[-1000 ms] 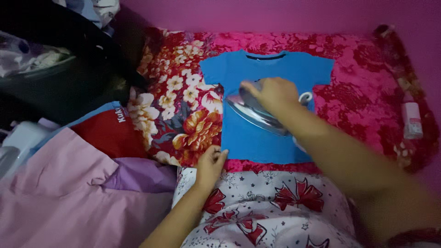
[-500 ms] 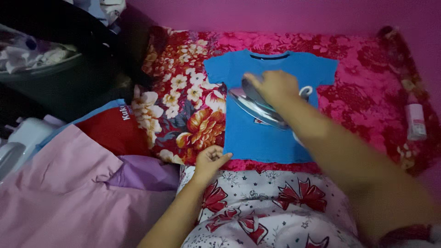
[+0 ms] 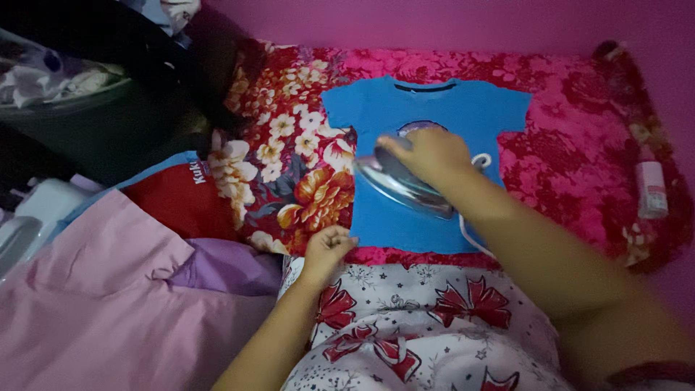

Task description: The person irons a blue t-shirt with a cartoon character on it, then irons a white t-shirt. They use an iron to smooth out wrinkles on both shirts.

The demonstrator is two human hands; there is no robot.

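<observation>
A small blue T-shirt [image 3: 405, 217] lies flat, neck towards the wall, sleeves spread, on a red floral cloth. A silvery iron [image 3: 402, 187] rests on its middle, tip pointing left, white cord trailing right.

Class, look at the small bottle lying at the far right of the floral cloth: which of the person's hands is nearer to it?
The right hand, gripping the iron on the blue shirt, is nearer the bottle. The left hand rests at the shirt's bottom-left corner, farther away.
</observation>
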